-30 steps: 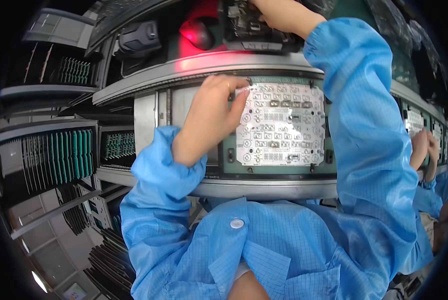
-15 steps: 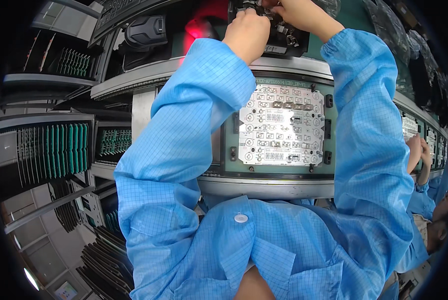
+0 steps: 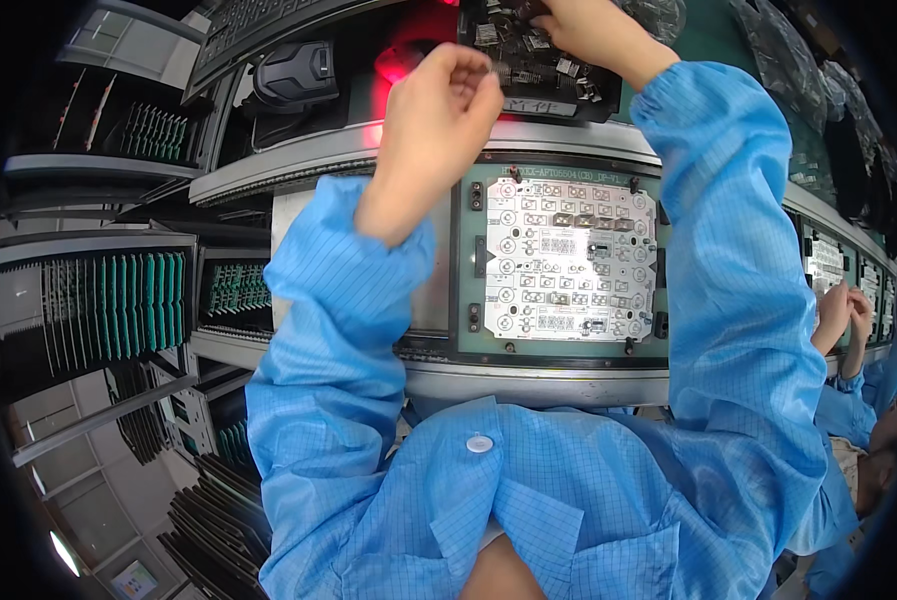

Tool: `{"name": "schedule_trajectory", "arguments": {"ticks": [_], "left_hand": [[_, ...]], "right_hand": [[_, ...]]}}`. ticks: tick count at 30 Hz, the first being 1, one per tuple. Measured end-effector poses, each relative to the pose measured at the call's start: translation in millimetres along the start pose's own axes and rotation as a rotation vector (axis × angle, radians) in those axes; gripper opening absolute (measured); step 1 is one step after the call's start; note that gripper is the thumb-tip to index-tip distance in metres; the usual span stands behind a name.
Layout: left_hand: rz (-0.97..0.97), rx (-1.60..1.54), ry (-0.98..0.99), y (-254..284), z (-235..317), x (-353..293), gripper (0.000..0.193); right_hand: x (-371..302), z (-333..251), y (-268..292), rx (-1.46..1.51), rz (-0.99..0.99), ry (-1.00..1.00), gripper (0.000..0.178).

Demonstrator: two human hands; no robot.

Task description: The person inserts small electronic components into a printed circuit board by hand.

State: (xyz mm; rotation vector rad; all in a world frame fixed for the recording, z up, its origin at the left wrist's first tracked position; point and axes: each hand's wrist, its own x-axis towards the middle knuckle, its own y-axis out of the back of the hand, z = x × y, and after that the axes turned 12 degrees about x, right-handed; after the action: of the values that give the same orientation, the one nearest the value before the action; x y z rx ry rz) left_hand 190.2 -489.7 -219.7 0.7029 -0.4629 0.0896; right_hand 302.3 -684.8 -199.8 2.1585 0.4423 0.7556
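A: Where to look first?

B: Right of the frame's center, at a white circuit board [image 3: 573, 260], lying flat in a green fixture [image 3: 473, 280] between a far rail [image 3: 598, 142] and a near rail [image 3: 538, 385]. Mounted in its upper half, a short row of small components.

A: And at upper center?

B: Left hand [image 3: 433, 130], raised across the far rail, well apart from the board and just left of a black tray [image 3: 593, 110]. Fingers curled, thumb and forefinger drawn close at the tips; too blurred to tell of anything pinched between.

A: Near the top edge?

B: Right hand [image 3: 598, 40], reaching over the tray and its loose metallic parts [image 3: 568, 68]. Fingers bent together toward the pile; impossible to tell whether pinching a piece.

A: Around the scene?

B: At far left, a rack of green boards [image 3: 138, 305]. At upper left, a dark gray device [image 3: 293, 75]; to its right, a red glow [image 3: 398, 60]. At upper right, clear plastic bags [image 3: 783, 65]. Near the right edge, a co-worker's hands [image 3: 830, 320], held close together beside more white boards [image 3: 824, 260].
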Motion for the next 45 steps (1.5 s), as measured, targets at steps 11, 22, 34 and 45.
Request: {"name": "schedule_trajectory", "arguments": {"ticks": [11, 22, 34, 45], "left_hand": [[-0.374, -0.150, 0.202, 28.1, 16.1, -98.6, 0.019], [-0.470, 0.089, -0.405, -18.9, 51.0, -118.2, 0.022], [-0.630, 0.328, -0.512, -48.0, 61.3, -137.8, 0.020], [-0.653, 0.323, -0.470, -52.8, 62.1, -137.7, 0.024]], "right_hand": [[9.7, 28.7, -28.1, -0.105, 0.113, 0.046, 0.017], [-87.8, -47.5, 41.5, 0.713, 0.180, -0.343, 0.016], [-290.5, -86.1, 33.1, 1.462, 0.486, -0.558, 0.034], [-321.6, -111.8, -6.6, 0.954, 0.504, -0.639, 0.023]]}}
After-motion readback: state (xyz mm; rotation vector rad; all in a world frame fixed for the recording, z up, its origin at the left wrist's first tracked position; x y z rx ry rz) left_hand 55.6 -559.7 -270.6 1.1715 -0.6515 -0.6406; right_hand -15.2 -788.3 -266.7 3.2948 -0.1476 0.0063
